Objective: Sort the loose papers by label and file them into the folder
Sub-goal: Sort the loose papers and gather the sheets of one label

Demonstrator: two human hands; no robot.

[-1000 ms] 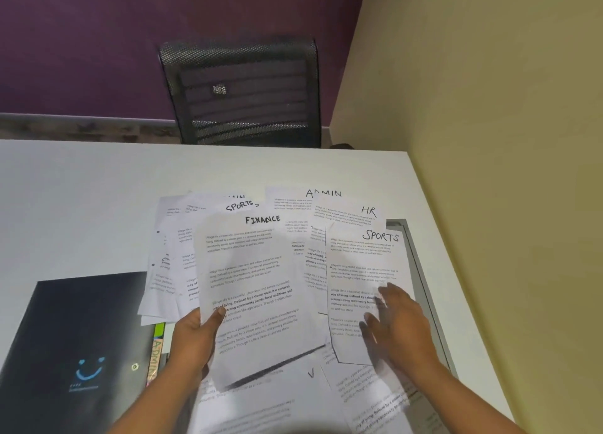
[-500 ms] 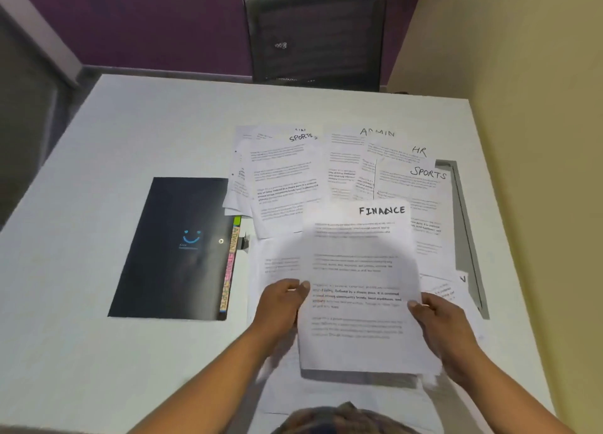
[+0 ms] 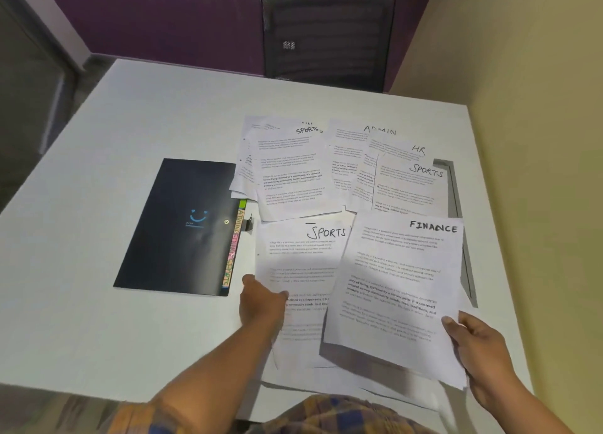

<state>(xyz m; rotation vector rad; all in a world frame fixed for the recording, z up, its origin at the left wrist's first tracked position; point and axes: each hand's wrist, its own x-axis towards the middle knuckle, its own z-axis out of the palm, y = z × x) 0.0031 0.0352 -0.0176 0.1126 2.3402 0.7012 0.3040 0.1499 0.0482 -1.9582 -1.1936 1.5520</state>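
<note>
Body print on the FINANCE sheet (image 3: pixel 396 270) and its neighbours is too small to read. The ADMIN sheet (image 3: pixel 346 146) lies partly under the HR sheet (image 3: pixel 404 150), its heading partly obscured. The chair (image 3: pixel 326 35) is cut off at the top edge.

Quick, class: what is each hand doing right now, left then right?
Left hand: thumb on the near SPORTS sheet; grip cannot be told.
Right hand: closed, pinching the FINANCE sheet.
</note>
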